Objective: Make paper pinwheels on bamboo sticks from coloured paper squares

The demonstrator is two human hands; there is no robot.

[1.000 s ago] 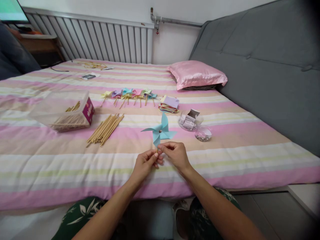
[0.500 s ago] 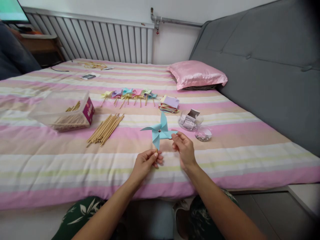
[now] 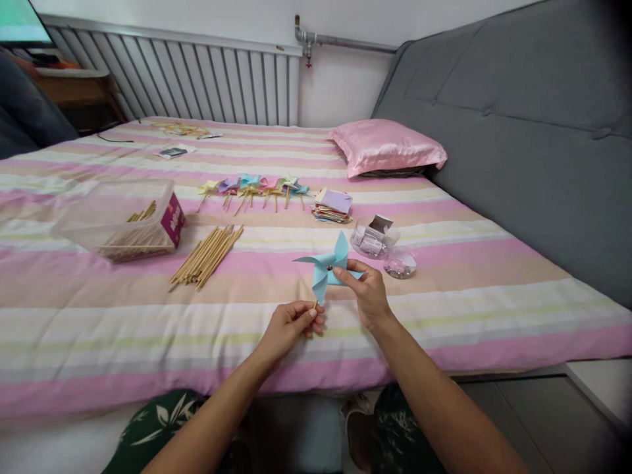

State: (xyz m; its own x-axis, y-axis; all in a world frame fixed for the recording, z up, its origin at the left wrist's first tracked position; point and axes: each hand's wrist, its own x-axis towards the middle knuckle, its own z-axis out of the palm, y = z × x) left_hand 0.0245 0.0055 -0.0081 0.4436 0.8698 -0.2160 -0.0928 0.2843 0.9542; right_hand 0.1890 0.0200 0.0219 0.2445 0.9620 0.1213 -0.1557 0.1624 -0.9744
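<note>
A light blue paper pinwheel is held up over the near side of the bed, its blades facing me. My left hand pinches its thin stick just under the lowest blade. The fingers of my right hand are closed on the pinwheel's head, thumb at the small centre pin and the other fingers behind the paper. Part of the right blade is hidden by that hand. To the left lies a bundle of loose wooden sticks. Two clear tubs of small metal parts stand beyond my right hand.
Finished pinwheels lie in a row farther back, beside a stack of coloured paper squares. A clear plastic box of sticks is at left. A pink pillow rests near the grey headboard. Another person's leg shows far left.
The pinwheel has shifted right and tilted that way. My right hand has moved from the tip of the right blade in to the centre; my left hand still pinches the stick.
</note>
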